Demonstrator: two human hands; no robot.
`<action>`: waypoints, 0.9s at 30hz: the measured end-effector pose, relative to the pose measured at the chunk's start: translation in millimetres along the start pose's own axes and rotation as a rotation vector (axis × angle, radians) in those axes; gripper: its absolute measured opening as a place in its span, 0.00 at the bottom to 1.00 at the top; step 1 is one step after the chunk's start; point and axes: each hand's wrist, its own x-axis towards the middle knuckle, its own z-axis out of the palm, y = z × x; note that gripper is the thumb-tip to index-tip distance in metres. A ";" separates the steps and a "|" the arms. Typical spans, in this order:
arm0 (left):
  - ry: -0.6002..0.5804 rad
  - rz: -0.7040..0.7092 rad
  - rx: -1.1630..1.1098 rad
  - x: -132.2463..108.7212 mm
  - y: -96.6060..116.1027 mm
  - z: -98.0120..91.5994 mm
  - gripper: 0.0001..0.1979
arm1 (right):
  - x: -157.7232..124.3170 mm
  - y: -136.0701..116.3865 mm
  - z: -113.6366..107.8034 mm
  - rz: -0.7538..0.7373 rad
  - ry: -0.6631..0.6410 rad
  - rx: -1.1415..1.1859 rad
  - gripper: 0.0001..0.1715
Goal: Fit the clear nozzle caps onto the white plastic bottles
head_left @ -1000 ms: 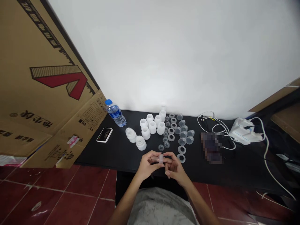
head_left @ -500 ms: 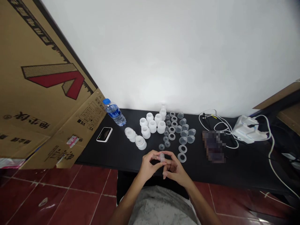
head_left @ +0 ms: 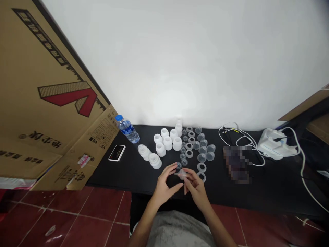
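Observation:
My right hand [head_left: 196, 188] pinches a small clear nipple-shaped piece [head_left: 182, 174] between thumb and fingers, above the table's front part. Close beside it on the left, my left hand [head_left: 164, 185] has its thumb and fingers apart, fingertips near the piece; whether they touch it I cannot tell. Just beyond the fingers lie several small clear nipples [head_left: 184, 162]. Translucent flat rings [head_left: 189, 153] form a column to their right, and clear domed caps [head_left: 202, 150] sit farther right. A group of white bottle-shaped parts [head_left: 160, 150] stands beyond my left hand.
The black table [head_left: 246, 197] runs along a white wall. At left are a water bottle [head_left: 130, 132], a white device with a dark screen [head_left: 117, 153] and a large cardboard box [head_left: 64, 137]. A blurred dark object [head_left: 235, 164], cables and a white charger [head_left: 273, 144] lie at right.
The clear piece has turned and now sits in my right hand's pinch. My left thumb and fingers have spread from around it. The view has shifted slightly.

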 end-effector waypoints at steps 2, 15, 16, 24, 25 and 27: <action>0.090 -0.022 0.007 -3.1 -5.7 -2.4 0.29 | 0.3 3.8 -0.9 -0.069 0.033 -0.038 0.27; 0.377 -0.181 0.274 -0.9 -23.4 -19.0 0.38 | 0.3 10.3 -2.6 -0.156 0.133 -0.102 0.23; 0.376 -0.177 0.301 4.0 -21.7 -18.3 0.40 | 0.5 9.4 -2.9 -0.159 0.136 -0.109 0.23; 0.489 -0.174 0.427 67.3 -14.0 -5.5 0.37 | 0.0 2.1 -2.3 -0.131 0.138 -0.075 0.26; 0.517 -0.170 0.448 72.3 -14.5 -3.9 0.35 | 0.1 2.7 -2.3 -0.112 0.132 -0.051 0.26; 0.539 -0.165 0.484 75.6 -15.8 -1.6 0.28 | 1.2 4.8 -2.3 -0.066 0.128 0.022 0.27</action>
